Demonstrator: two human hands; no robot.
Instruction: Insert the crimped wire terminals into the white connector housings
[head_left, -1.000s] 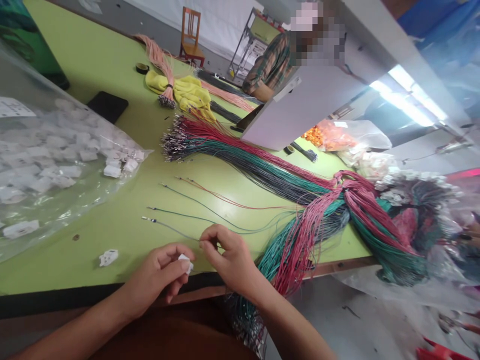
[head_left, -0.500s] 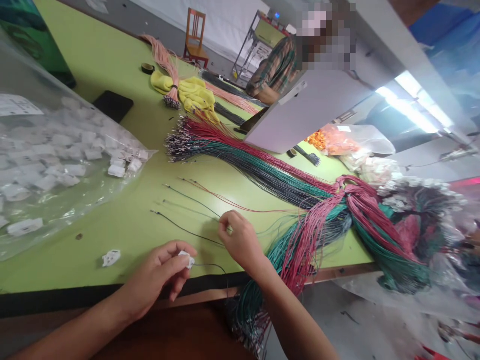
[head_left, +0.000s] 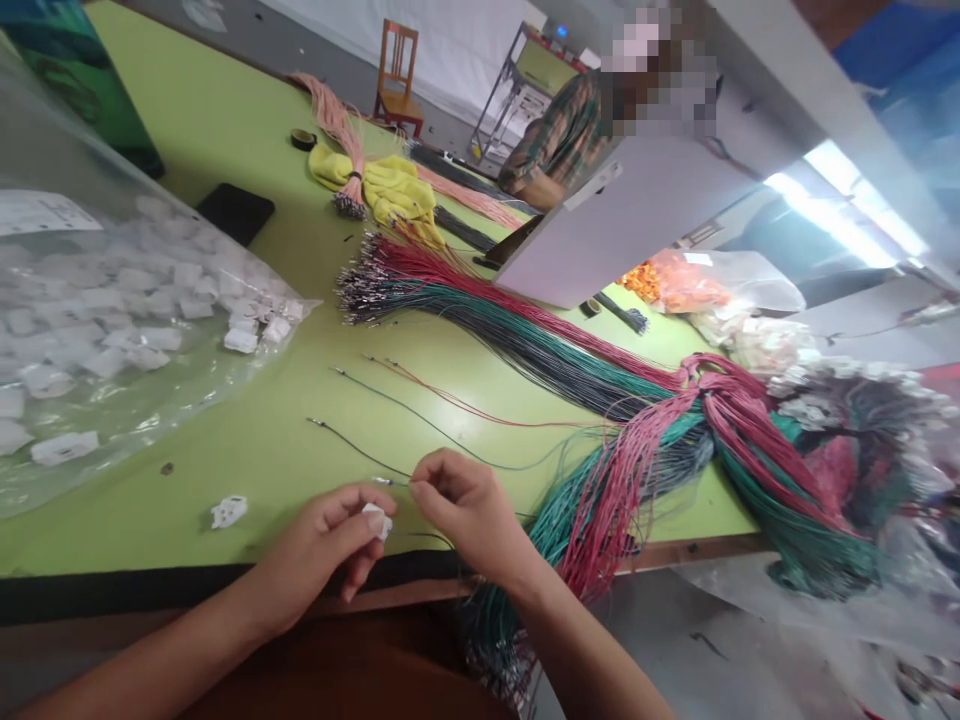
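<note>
Between thumb and fingers, my left hand (head_left: 337,535) holds a white plastic connector (head_left: 377,521), with a dark wire running from its right side. Just up and to the right, my right hand (head_left: 457,505) pinches a thin wire by its end, whose metal terminal (head_left: 384,482) points left toward the connector. On the green table lie a loose black wire (head_left: 349,446), a green wire (head_left: 397,412) and orange-red wires (head_left: 435,390). A second white connector (head_left: 229,512) rests left of my left hand.
A clear bag of white connectors (head_left: 112,320) covers the left side. Red, green and black wire bundles (head_left: 525,345) cross the table to the right. Farther back are a yellow cloth (head_left: 397,190), a black phone (head_left: 236,212), a grey panel (head_left: 592,230) and a person in plaid (head_left: 562,130).
My right hand has moved left and down toward the connector, with a wire terminal now showing at its fingertips. My left hand keeps its hold on the connector.
</note>
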